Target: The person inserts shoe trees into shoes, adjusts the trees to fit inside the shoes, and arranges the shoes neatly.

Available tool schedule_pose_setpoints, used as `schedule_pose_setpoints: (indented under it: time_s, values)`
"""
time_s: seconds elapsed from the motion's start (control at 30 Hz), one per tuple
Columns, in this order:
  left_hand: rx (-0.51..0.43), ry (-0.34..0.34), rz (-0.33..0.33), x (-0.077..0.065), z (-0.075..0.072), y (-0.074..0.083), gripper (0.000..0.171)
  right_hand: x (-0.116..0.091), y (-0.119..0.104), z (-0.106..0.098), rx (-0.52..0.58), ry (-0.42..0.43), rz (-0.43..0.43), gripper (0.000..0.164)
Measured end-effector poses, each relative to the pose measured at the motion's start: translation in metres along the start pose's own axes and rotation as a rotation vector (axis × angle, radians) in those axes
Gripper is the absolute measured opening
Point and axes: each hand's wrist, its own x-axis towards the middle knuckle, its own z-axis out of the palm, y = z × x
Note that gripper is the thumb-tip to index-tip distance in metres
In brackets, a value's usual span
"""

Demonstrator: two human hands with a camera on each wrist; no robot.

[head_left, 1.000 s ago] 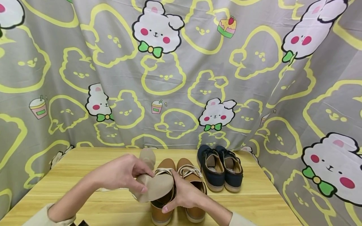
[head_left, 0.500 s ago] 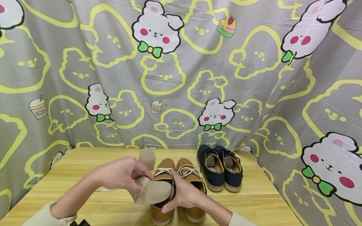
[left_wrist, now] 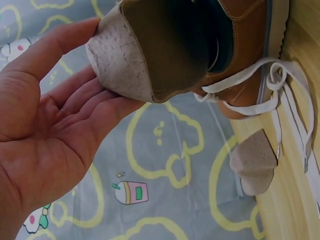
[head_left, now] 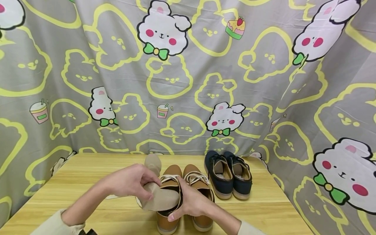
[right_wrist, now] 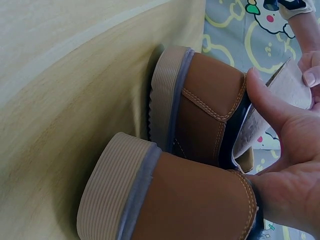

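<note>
My left hand [head_left: 133, 182] pinches a beige moulded-pulp shoe insert [head_left: 161, 199] by one end, thumb on top and fingers underneath. The insert's other end reaches over and into the opening of the left brown lace-up shoe [head_left: 167, 225]. Spread around that shoe's collar, my right hand [head_left: 191, 202] holds it, thumb toward the heel and fingers along the inner side. In the right wrist view the insert [right_wrist: 257, 115] slants in the opening, close beside the thumb. The right brown shoe [head_left: 202, 223] stands alongside, partly behind my right hand.
A second pulp insert [head_left: 152, 163] lies on the wooden table [head_left: 88, 169] beyond my left hand. Navy lace-up shoes [head_left: 221, 178] stand as a pair at the back right. A patterned grey curtain [head_left: 176, 81] encloses the back and sides.
The held insert has dipped and tilted, with its far end now lower in the brown shoe's opening. My left hand has shifted slightly; my right hand stays on the shoe.
</note>
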Motion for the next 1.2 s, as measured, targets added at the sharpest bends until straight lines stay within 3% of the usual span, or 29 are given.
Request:
schedule_pose_setpoints:
  time_s: [0.23, 0.4, 0.7, 1.2]
  values:
    - [0.042, 0.075, 0.014, 0.005, 0.006, 0.001, 0.022, 0.0, 0.001, 0.0, -0.008, 0.004, 0.006, 0.133]
    - [0.063, 0.112, 0.015, 0.012, 0.012, 0.0, 0.028, -0.002, 0.0, 0.0, 0.001, 0.004, 0.006, 0.132]
    - [-0.002, 0.14, 0.008, 0.025, 0.029, -0.008, 0.031, 0.0, 0.001, 0.002, 0.018, 0.0, 0.006, 0.132]
    - [0.005, 0.219, 0.013, 0.033, 0.043, -0.01, 0.034, 0.0, 0.002, 0.002, 0.006, 0.006, -0.017, 0.131]
